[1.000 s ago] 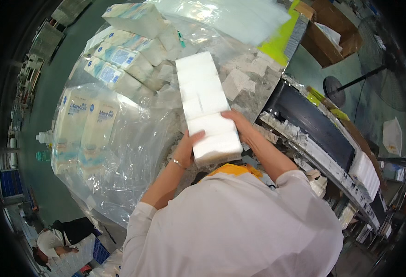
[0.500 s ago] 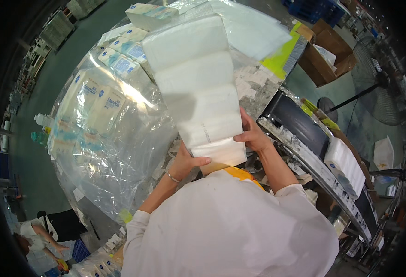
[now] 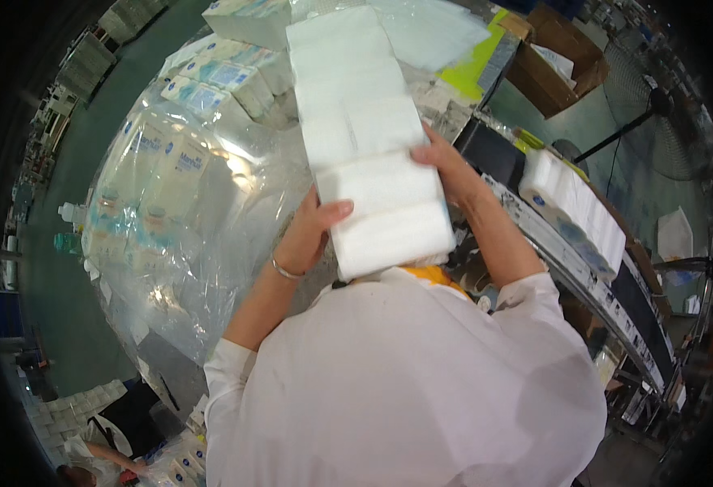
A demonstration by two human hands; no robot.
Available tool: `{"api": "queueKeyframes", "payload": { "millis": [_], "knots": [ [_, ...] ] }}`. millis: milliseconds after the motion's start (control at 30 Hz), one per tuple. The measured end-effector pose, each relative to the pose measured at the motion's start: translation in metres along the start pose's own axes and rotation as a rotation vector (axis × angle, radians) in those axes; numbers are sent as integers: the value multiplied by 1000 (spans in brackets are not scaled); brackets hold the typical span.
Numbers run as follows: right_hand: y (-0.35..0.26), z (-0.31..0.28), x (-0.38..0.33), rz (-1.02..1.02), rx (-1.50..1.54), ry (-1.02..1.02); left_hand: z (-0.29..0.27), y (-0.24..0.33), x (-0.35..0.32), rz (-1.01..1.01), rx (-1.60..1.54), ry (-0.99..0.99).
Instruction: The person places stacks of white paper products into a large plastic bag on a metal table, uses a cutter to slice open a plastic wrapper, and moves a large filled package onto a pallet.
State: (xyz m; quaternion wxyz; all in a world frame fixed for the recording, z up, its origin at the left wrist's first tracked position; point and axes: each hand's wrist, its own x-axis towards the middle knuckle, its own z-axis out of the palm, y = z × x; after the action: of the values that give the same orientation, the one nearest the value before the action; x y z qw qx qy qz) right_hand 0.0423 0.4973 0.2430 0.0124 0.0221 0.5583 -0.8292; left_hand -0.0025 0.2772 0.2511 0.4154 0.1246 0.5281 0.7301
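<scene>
A long white bundle of soft tissue packs (image 3: pixel 365 114) in film lies lengthwise before me, its near end close to my chest. My left hand (image 3: pixel 309 231) grips its left edge, thumb on top. On the right edge, farther up, my right hand (image 3: pixel 444 162) holds it with the thumb on top and the fingers hidden behind. To the left, several tissue packs (image 3: pixel 158 166) lie inside a large clear plastic bag (image 3: pixel 235 235) on the table. Beyond it stand more printed tissue packs (image 3: pixel 231 77).
On my right runs a black conveyor belt (image 3: pixel 486 150), carrying another white bundle of packs (image 3: pixel 575 211). Past it are an open cardboard box (image 3: pixel 555 69) and a standing fan (image 3: pixel 657 105). Clear plastic sheets (image 3: pixel 429 32) lie at the far side. A co-worker's arm (image 3: pixel 113 454) shows at lower left.
Both hands have moved farther up along the bundle, which shows a different-looking upper face. The bundle on the conveyor has advanced toward the far end of the belt.
</scene>
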Motion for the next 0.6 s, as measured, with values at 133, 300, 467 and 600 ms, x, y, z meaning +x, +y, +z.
{"api": "queueKeyframes", "payload": {
  "millis": [133,300,467,600],
  "knots": [
    [-1,-1,4,-19,42,13,-2,-2,2,-82,-2,-67],
    [3,-2,0,120,107,157,-16,-7,-16,13,285,49],
    [19,-72,-10,142,278,96,-73,8,-82,334,1744,739],
    [9,-47,-20,285,239,33,-138,-39,-175,-137,1831,901]
  ]
}}
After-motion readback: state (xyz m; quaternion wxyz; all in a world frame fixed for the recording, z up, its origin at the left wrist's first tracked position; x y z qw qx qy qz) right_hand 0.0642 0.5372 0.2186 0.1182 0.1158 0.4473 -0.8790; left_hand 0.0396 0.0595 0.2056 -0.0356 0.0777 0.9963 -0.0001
